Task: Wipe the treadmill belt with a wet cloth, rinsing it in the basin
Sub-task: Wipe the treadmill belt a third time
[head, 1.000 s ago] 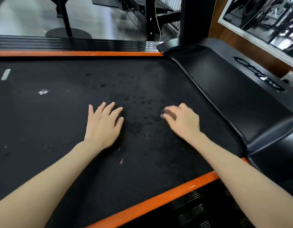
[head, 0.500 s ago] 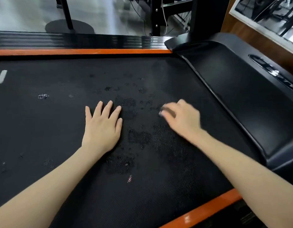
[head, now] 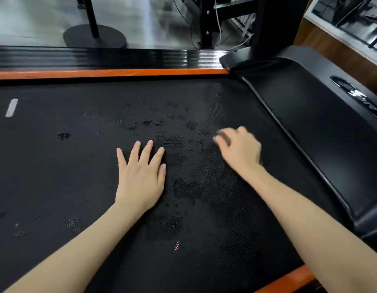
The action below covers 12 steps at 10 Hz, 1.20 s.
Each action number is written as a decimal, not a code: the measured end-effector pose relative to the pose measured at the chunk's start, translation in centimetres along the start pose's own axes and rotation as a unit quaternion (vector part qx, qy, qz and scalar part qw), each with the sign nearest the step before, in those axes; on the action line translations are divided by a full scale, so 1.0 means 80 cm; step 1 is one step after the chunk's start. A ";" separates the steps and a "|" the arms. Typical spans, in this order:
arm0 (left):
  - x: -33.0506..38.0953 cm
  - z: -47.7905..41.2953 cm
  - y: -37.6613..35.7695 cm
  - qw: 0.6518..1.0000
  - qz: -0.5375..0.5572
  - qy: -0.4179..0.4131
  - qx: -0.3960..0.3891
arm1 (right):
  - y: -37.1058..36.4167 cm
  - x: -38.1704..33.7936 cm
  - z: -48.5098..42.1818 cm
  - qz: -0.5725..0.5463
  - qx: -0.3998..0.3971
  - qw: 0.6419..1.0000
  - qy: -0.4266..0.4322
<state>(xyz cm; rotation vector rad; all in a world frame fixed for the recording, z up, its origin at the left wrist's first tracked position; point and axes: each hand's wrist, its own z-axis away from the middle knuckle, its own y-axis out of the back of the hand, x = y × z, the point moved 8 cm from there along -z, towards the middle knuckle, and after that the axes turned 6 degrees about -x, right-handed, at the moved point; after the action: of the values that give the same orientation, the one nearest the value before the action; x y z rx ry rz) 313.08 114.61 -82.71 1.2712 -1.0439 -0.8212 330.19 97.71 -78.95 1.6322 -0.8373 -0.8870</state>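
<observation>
The black textured treadmill belt (head: pixel 56 176) fills the frame between orange edge strips (head: pixel 109 73). The left hand (head: pixel 141 176) lies flat mid-belt, fingers straight and spread. Dark wet patches (head: pixel 185 189) lie just right of it. Nearer the belt's right edge, the blurred right hand (head: pixel 239 151) curls its fingers; I cannot tell whether it holds anything.

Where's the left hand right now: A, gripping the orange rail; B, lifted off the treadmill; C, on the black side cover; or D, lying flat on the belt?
D: the left hand lies palm down with straight fingers on the belt.
</observation>
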 end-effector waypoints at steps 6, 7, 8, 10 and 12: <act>-0.056 -0.136 0.007 0.999 -0.035 -0.010 0.003 | -0.021 0.016 -0.106 0.005 0.001 0.997 -0.077; -0.056 -0.137 0.006 0.999 -0.033 -0.014 0.009 | -0.020 -0.032 -0.072 -0.016 0.034 0.998 0.046; -0.057 -0.138 0.007 0.999 -0.023 -0.017 0.021 | -0.014 -0.075 -0.007 -0.041 0.062 0.977 0.202; -0.057 -0.136 0.008 1.000 -0.016 -0.012 0.019 | -0.019 -0.074 -0.024 -0.048 0.076 0.968 0.234; -0.057 -0.136 0.006 1.000 -0.012 -0.011 0.018 | -0.026 -0.034 -0.128 0.013 0.028 0.999 0.043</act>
<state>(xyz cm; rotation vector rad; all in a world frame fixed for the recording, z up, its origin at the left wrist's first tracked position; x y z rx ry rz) 321.69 122.70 -82.80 1.3097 -1.0669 -0.8393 337.97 105.18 -78.80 1.6921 -0.8295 -0.7755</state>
